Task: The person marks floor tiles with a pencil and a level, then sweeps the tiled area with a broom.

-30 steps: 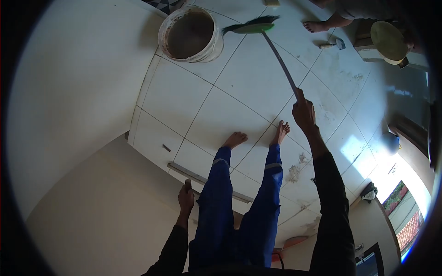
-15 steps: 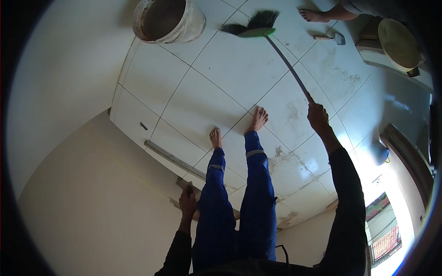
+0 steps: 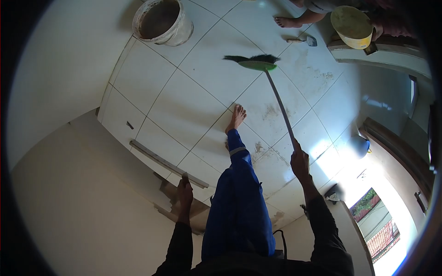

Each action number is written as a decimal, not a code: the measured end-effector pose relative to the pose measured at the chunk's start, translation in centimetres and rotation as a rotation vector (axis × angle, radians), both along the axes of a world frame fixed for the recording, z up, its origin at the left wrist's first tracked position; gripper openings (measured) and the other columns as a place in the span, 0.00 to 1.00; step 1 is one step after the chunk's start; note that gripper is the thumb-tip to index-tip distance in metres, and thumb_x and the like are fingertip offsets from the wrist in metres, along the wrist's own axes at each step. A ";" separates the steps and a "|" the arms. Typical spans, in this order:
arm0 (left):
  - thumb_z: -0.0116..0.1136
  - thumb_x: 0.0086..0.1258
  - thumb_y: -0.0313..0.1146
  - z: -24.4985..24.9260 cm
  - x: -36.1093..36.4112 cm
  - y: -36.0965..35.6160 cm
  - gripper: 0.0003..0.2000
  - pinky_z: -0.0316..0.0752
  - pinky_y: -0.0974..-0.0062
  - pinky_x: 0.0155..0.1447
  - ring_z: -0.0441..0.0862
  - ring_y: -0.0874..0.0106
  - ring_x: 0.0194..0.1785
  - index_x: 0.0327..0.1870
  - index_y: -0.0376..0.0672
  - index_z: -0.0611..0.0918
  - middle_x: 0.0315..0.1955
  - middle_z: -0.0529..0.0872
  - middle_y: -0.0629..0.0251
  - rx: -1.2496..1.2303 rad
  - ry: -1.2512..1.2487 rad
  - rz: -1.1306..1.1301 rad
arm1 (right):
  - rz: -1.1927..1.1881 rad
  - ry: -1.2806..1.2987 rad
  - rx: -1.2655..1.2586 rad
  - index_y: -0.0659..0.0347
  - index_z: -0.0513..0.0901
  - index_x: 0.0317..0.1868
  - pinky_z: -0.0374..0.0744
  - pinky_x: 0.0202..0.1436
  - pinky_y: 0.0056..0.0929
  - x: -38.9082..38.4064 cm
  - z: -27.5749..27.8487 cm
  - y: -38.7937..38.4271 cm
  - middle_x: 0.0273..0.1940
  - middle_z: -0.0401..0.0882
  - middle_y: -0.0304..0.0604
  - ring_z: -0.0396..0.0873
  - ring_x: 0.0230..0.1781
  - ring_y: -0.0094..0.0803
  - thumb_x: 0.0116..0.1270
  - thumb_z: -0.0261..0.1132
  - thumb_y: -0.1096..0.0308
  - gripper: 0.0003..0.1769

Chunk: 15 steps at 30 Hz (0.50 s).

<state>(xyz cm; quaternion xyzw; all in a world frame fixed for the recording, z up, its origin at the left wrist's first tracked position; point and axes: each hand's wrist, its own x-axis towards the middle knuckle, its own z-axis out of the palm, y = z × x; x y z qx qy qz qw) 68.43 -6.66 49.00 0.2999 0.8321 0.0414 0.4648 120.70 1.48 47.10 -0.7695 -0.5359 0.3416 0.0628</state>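
Note:
My right hand (image 3: 300, 164) is wrapped round the upper end of the handle of a broom (image 3: 279, 99). The broom's green head (image 3: 258, 66) and dark bristles rest on or just above the white tiles, ahead of my feet. My left hand (image 3: 185, 195) is closed at my left side, near the wall. A small pale end shows above its fingers, but I cannot make out what it belongs to. My bare foot (image 3: 237, 117) stands on the tiles; the other is mostly hidden behind my leg.
A stained bucket (image 3: 184, 30) stands by the left wall. A trowel (image 3: 311, 41) lies ahead near another person's foot (image 3: 289, 22); beside that person is a yellowish bucket (image 3: 352, 27). A long straight bar (image 3: 168, 163) and a small dark piece (image 3: 130, 125) lie at left. Dirt marks the tiles.
The broom head has come closer to me, and its bristles now lie flatter. One leg has moved in front of the other. The view has shifted, and the other person's yellowish bucket has tilted.

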 end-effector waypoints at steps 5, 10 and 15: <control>0.47 0.69 0.29 2.9 2.4 0.3 0.06 0.71 0.67 0.36 0.73 0.71 0.29 0.38 0.36 0.76 0.24 0.75 0.64 0.070 0.047 -0.007 | 0.068 -0.198 -0.100 0.42 0.67 0.78 0.83 0.46 0.64 -0.9 -10.6 11.6 0.40 0.87 0.63 0.86 0.43 0.65 0.78 0.55 0.67 0.30; 0.48 0.68 0.32 5.5 -1.0 -9.2 0.15 0.74 0.64 0.44 0.80 0.63 0.38 0.48 0.32 0.81 0.33 0.83 0.54 -0.002 0.084 0.139 | 0.073 -0.249 -0.454 0.35 0.61 0.81 0.82 0.45 0.64 1.5 -7.4 -8.8 0.42 0.87 0.63 0.86 0.42 0.64 0.74 0.54 0.73 0.37; 0.50 0.72 0.39 7.1 -1.0 -23.8 0.19 0.77 0.52 0.57 0.85 0.46 0.54 0.56 0.35 0.82 0.46 0.87 0.42 -0.264 0.170 0.309 | 0.073 -0.099 -0.326 0.52 0.73 0.74 0.83 0.47 0.54 3.7 5.2 -23.4 0.55 0.84 0.60 0.87 0.45 0.58 0.71 0.51 0.78 0.31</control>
